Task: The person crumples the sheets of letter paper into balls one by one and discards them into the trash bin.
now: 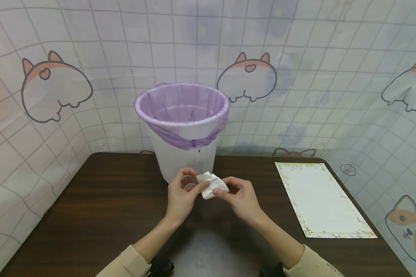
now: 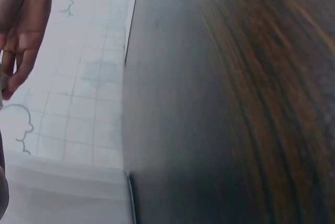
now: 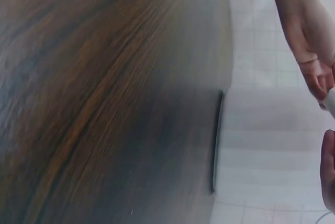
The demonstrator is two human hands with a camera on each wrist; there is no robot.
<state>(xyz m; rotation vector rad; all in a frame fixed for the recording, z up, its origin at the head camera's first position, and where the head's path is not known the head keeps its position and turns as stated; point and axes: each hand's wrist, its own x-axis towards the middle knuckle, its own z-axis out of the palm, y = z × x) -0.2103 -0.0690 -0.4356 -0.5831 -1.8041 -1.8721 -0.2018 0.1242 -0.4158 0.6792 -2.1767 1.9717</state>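
Note:
A small folded piece of white tissue (image 1: 213, 183) is held up between the two hands, in front of the bin. My left hand (image 1: 180, 197) pinches its left side, the thumb lying over the near face. On the opposite side, my right hand (image 1: 244, 198) pinches the tissue with its thumb on top. A bit of the tissue (image 3: 331, 101) shows at the edge of the right wrist view. Behind the hands stands a white waste bin (image 1: 185, 161) with a purple bag (image 1: 190, 140) folded over its rim.
A white sheet with a floral border (image 1: 327, 200) lies at the right of the dark wooden table (image 1: 100, 207). Close behind the table and bin hangs a gridded wall cloth (image 1: 118, 96) with cartoon dogs.

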